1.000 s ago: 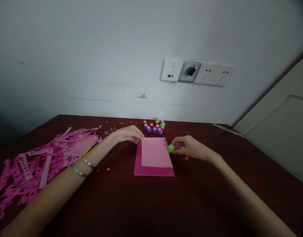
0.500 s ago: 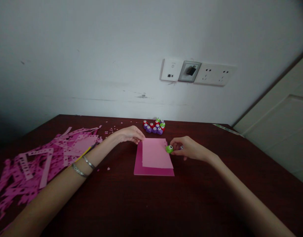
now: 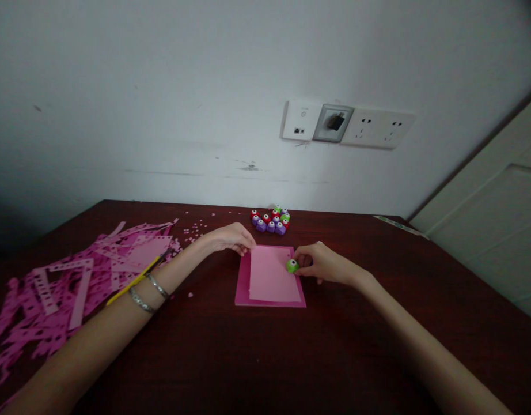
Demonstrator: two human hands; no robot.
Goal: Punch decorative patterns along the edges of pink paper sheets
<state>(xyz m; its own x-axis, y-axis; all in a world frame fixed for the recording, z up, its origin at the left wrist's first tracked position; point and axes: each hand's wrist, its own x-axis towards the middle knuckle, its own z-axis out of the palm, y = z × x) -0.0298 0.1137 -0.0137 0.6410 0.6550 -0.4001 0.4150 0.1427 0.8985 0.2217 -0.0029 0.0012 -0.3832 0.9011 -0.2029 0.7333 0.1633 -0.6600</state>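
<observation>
My left hand (image 3: 234, 237) pinches the top left corner of a light pink sheet of paper (image 3: 272, 276). That sheet lies over a darker pink sheet or stack (image 3: 243, 282), whose left and lower edges show. In my right hand (image 3: 321, 262) a small green craft punch (image 3: 292, 266) is gripped at the light sheet's right edge, its round white-and-black button facing up. A bit of purple shows among the right fingers, perhaps a second punch, mostly hidden. Beyond the paper, several purple, red and green craft punches (image 3: 271, 226) stand in a cluster.
On the left lies a heap of punched pink paper strips (image 3: 67, 288), with a yellow pencil-like stick (image 3: 133, 280) beside my left forearm. Tiny pink cut-outs (image 3: 192, 231) are scattered near it. The wall (image 3: 183, 115) with sockets (image 3: 373, 128) borders the table's back; a flat strip (image 3: 399, 226) lies at the far right.
My right hand has moved slightly left and inward with the green craft punch. The light pink sheet has shifted slightly toward me over the darker one. My left hand still pinches its corner.
</observation>
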